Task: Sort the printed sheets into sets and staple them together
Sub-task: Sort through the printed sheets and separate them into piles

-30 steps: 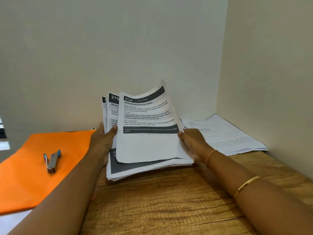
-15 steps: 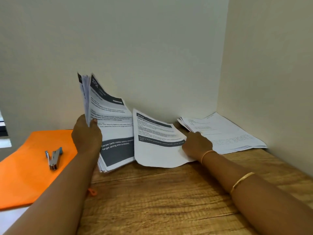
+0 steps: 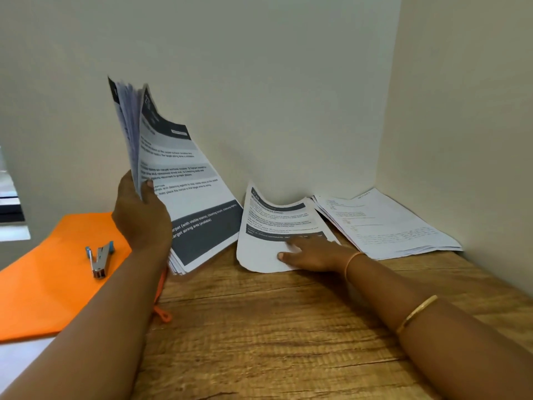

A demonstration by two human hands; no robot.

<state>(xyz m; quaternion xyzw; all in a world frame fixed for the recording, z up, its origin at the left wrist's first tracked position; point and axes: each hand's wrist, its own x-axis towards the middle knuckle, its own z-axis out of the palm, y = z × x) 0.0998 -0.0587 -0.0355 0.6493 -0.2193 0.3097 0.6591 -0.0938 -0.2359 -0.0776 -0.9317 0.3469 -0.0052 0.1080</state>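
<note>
Lifted higher above the wooden surface (image 3: 274, 327) than a moment ago, beside the orange folder (image 3: 43, 290), the stack of sheets (image 3: 190, 203) stands tilted, pinched by the left hand (image 3: 141, 223), thumb in front. Flat in the corner lies another pile (image 3: 386, 223). Between them, the right hand (image 3: 314, 254) presses a single sheet (image 3: 268, 223) with fingers spread and straight. On the folder rests a stapler (image 3: 101, 259).
</note>
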